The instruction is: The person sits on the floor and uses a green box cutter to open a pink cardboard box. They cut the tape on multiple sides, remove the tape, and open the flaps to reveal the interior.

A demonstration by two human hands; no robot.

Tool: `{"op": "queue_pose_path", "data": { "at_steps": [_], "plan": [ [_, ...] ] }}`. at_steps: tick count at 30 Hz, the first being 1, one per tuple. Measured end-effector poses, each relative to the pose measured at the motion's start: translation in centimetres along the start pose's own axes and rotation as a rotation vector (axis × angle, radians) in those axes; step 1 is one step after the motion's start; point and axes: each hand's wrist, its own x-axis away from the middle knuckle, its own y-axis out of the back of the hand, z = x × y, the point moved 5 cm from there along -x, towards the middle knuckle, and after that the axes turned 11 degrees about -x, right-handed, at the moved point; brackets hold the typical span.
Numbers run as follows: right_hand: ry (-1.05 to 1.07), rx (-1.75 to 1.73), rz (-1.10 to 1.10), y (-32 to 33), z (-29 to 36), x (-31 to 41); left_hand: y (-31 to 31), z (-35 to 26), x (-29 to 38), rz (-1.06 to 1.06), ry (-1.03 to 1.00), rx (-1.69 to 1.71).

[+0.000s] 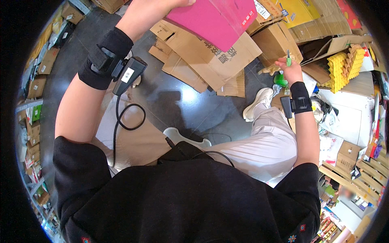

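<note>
My left hand (pixel 171 5), partly cut off by the top edge of the view, grips the left side of a magenta box (pixel 209 24). The box is flat-sided, with clear tape and a small red label on it, and its upper part is out of view. Below it, flattened cardboard cartons (pixel 194 57) with printed writing lie on the floor. Away to the right, my right hand (pixel 292 73) is closed around a green-handled utility knife (pixel 288 61). Its blade points up and away from me, beside an open brown carton (pixel 276 45).
Yellow egg-crate foam (pixel 337 71) sits among cartons at the right. A white stool (pixel 179 138) is between my legs on the dark tiled floor (pixel 188 112). Shelves of parcels (pixel 38 86) run along the left. A blurred person (pixel 346 193) is at the lower right.
</note>
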Motion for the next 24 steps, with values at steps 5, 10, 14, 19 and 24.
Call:
{"op": "queue_pose_path", "data": {
  "at_steps": [5, 10, 14, 19, 24],
  "plan": [
    [-0.061, -0.221, 0.054, -0.7, -0.1, 0.1, 0.1, 0.0, 0.1, 0.008, 0.000, 0.017],
    [-0.073, -0.214, 0.018, -0.5, -0.4, 0.0, 0.2, -0.3, 0.1, 0.005, -0.004, -0.041],
    [-0.054, -0.066, -0.011, -0.6, -0.2, 0.1, 0.0, -0.1, 0.2, 0.017, -0.012, 0.005],
    [0.025, 0.228, -0.043, 0.3, -1.5, -0.9, 0.0, -0.2, 0.2, 0.029, -0.003, -0.011],
    [0.168, 0.303, -0.033, 0.1, -1.6, -1.1, -0.2, 0.1, 0.0, 0.043, -0.022, 0.055]
  ]
}}
